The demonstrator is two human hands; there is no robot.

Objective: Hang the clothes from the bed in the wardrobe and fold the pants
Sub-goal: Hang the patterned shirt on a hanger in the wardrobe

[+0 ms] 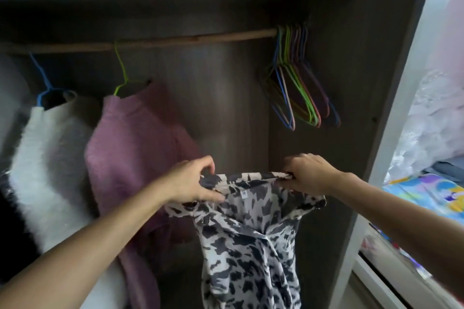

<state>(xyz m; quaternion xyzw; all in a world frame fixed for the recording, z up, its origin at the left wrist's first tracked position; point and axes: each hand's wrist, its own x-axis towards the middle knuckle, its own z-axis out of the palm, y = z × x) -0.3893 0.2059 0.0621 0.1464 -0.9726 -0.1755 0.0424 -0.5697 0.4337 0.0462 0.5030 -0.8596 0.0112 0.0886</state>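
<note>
Patterned garment (251, 246) pinched between both hands

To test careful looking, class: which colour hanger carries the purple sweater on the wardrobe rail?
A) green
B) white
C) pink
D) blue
A: the green hanger hooks over the rail and runs into the neck of the purple sweater; the blue hanger holds the white fluffy top.
</note>
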